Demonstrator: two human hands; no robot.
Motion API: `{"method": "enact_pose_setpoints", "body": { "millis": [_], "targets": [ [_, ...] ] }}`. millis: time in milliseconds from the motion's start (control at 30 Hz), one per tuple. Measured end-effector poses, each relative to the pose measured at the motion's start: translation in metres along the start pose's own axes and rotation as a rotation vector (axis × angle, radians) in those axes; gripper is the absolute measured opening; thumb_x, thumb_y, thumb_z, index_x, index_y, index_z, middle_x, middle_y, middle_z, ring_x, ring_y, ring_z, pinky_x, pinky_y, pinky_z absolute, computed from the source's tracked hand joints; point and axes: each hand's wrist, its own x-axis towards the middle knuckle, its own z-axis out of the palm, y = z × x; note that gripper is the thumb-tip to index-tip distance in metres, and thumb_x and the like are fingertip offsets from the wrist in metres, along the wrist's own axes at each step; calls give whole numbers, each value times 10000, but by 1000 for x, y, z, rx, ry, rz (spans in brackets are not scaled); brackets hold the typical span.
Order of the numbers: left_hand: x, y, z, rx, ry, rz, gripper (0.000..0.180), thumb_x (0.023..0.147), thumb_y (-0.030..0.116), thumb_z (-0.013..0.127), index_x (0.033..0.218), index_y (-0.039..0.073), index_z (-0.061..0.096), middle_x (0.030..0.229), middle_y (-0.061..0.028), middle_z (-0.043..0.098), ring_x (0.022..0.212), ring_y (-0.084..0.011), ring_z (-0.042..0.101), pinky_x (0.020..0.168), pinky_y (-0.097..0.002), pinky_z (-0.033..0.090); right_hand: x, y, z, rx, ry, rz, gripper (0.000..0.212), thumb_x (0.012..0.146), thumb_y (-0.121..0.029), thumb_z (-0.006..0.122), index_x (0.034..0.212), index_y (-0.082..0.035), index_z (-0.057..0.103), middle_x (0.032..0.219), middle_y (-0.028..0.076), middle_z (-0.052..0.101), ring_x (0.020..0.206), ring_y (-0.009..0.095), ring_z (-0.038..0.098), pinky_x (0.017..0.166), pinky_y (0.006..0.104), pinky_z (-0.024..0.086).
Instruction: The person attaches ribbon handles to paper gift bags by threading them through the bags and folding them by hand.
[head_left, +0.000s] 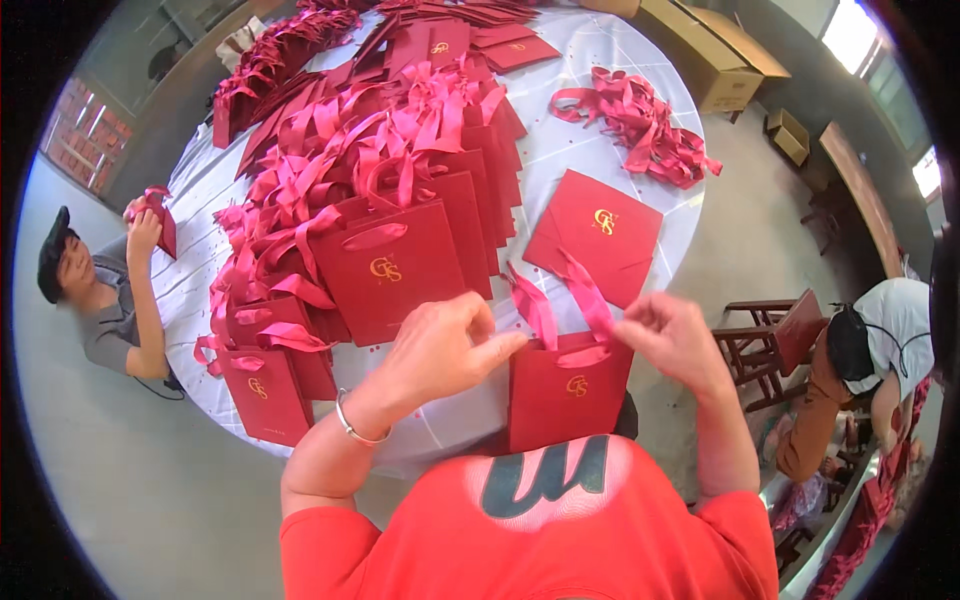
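Note:
A small red paper gift bag (570, 400) stands upright close to my body at the table's near edge, its pink ribbon handles (585, 295) raised. At its upper left corner is my left hand (445, 350), its fingers curled and its thumb stretched out apart from them, with nothing visible in its grasp. My right hand (680, 340) has its thumb and fingers together at the right-hand ribbon, which it seems to pinch; the exact contact is partly hidden. Just beyond lies a flat red bag (595, 235). Left of it, a red bag (385, 270) fronts a dense row of upright ribboned bags.
A heap of loose pink ribbons (645, 125) lies at the far right of the round white-covered table (545, 110). Flat red bags (515, 45) are piled at the back. Another person (110, 310) handles a bag at left; a wooden stool (770, 345) stands at right.

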Motion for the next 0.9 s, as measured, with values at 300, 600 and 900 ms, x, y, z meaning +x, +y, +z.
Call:
{"method": "enact_pose_setpoints", "body": {
  "millis": [300,600,900],
  "targets": [
    [-3,-4,32,-777,-279,136,281,915,121,684,1129,-27,576,1001,-65,684,947,-104,612,790,-296,507,-10,3,22,184,-12,26,215,803,-122,817,865,15,664,697,-36,608,613,22,503,531,207,423],
    [-5,-5,18,-744,2,135,147,907,45,672,1029,25,592,862,44,598,797,-18,523,681,-205,453,3,-25,14,240,-138,-76,299,727,-10,839,915,-22,608,833,-40,588,679,30,526,585,206,457],
    [-23,-1,-78,-476,941,470,155,890,0,676,1033,-41,630,1076,-77,685,840,-62,605,767,-209,500,90,-135,77,209,-98,-740,294,755,-88,829,975,13,661,824,59,668,699,67,563,622,236,479]
  ]
}}
